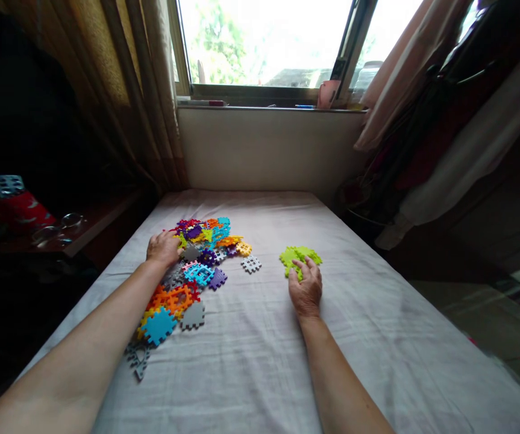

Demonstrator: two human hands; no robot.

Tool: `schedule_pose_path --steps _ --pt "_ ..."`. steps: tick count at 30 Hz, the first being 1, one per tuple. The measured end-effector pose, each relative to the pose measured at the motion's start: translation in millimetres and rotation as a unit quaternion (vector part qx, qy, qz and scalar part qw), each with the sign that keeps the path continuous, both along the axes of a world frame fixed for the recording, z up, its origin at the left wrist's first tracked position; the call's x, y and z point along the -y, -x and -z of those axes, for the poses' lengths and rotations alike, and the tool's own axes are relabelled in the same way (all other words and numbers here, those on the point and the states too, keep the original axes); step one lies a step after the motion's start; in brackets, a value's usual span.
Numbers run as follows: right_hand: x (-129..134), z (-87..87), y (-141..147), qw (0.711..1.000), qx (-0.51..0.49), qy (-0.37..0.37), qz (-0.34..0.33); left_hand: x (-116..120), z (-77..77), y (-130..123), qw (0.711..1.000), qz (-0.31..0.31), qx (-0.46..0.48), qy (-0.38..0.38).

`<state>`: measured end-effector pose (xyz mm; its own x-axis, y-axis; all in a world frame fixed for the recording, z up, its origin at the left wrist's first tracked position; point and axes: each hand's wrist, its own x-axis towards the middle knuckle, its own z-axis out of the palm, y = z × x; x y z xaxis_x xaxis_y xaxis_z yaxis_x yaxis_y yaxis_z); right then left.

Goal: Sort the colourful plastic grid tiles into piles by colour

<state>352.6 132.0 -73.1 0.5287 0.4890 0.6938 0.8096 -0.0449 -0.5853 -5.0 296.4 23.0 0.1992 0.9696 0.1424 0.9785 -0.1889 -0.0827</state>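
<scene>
My left hand (164, 248) is at the left edge of a pile of flat, notched interlocking plastic pieces in many colours. Its fingers are bent down among them, close to a lime green piece (181, 241); what they grip, if anything, is hidden. To the right, a small group of lime green interlocking pieces (290, 255) lies apart from the pile. My right hand (305, 288) rests over the near side of this group, its fingers apart and touching the pieces. Nearer in the pile are a blue piece (159, 326), a grey piece (193, 315) and orange pieces (173, 298).
A light grey piece (251, 264) lies between the pile and the green group. The pale sheet (250, 374) covers the bed-like surface, which ends at a wall below the window. Glasses (70, 220) sit on a dark ledge at left. Clothes (422, 150) hang at right.
</scene>
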Motion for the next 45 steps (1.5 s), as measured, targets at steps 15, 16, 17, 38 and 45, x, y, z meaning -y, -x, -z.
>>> schedule_pose_path --steps 15,16,17,38,45 --pt "-0.7 1.5 1.9 0.999 -0.033 -0.004 -0.032 29.1 3.6 16.5 1.0 -0.013 -0.012 -0.001" --pt "-1.0 1.8 1.8 0.999 -0.034 -0.005 -0.034 29.3 3.7 17.0 1.0 -0.009 -0.015 0.001" --pt "-1.5 2.1 1.7 0.999 -0.034 -0.005 -0.035 29.9 3.7 18.0 1.0 -0.004 -0.017 0.002" --pt "-1.1 0.5 1.1 0.998 -0.028 0.013 -0.05 77.5 -9.1 40.3 0.998 -0.017 0.037 0.045" --pt "0.2 0.5 1.3 0.998 -0.03 0.023 -0.056 86.3 -6.3 43.0 0.993 0.001 0.067 0.1"
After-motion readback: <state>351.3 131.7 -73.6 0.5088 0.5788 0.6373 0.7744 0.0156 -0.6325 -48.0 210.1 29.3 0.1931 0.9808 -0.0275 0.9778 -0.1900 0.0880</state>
